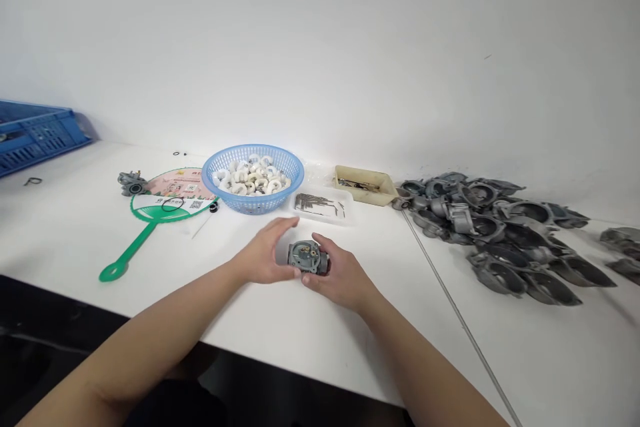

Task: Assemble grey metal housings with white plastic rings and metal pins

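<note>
Both my hands meet over the white table (300, 327) around a small grey metal carburetor body (307, 257). My right hand (337, 275) grips it from the right and below, fingers wrapped round it. My left hand (265, 253) cups it from the left, thumb against its side, fingers curved over the top. The part's open face with small brass fittings points up at me.
Behind my hands stand a blue basket (253, 177) of white rings, a clear tray (323, 205) of thin metal pins and a beige tray (365, 185). A heap of grey metal bowls (495, 230) lies right. A green fan (160, 210), another carburetor (131, 183) and a blue crate (35, 133) are left.
</note>
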`<state>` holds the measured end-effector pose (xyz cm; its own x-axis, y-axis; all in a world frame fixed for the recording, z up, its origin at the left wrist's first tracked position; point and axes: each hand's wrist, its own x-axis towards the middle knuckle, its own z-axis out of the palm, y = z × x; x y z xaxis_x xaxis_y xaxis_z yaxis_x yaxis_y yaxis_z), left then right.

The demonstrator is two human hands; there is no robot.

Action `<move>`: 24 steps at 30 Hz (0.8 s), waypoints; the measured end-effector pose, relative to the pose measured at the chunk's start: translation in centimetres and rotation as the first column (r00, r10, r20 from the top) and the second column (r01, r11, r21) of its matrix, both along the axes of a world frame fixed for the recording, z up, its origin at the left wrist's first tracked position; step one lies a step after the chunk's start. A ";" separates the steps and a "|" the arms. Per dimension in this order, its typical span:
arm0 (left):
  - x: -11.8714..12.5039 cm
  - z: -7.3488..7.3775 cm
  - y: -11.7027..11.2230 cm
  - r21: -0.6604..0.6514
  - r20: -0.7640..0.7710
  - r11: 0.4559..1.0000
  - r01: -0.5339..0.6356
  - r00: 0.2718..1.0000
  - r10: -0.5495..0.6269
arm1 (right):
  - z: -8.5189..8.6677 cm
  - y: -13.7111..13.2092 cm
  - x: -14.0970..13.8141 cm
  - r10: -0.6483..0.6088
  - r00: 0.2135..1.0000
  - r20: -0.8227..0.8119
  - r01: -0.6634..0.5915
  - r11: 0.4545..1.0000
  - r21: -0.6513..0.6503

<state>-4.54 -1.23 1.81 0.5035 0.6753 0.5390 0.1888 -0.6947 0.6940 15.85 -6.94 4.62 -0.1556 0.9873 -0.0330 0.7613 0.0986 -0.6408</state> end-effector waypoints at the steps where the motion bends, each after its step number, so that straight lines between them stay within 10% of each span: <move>1: -0.6 0.3 0.3 0.024 0.070 0.997 -0.077 0.995 0.076 | 0.0 0.0 0.1 -0.011 1.000 0.006 0.011 1.000 -0.006; 5: -3.8 2.7 2.1 -0.059 0.372 0.833 -0.550 0.762 0.530 | -0.1 -0.1 0.4 -0.020 1.000 0.005 0.020 1.000 -0.016; 9: -6.2 7.8 4.6 0.075 0.105 0.666 -0.742 0.670 0.735 | -0.1 -0.4 0.3 -0.028 0.999 -0.026 0.029 0.999 0.017; 14: -6.2 11.8 9.5 0.179 -0.629 0.764 -0.620 0.525 0.574 | 0.1 -0.4 0.1 -0.007 0.999 -0.034 0.010 0.997 0.079; 24: -4.9 7.6 13.7 -0.030 -0.875 0.918 -0.395 0.455 0.167 | -0.1 -0.8 0.5 -0.015 0.997 -0.081 0.023 0.995 0.099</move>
<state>-9.48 12.49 9.41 0.3926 0.8977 -0.2002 0.9142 -0.3571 0.1916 16.34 -7.70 4.47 -0.1350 0.9878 0.0779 0.7103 0.1513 -0.6874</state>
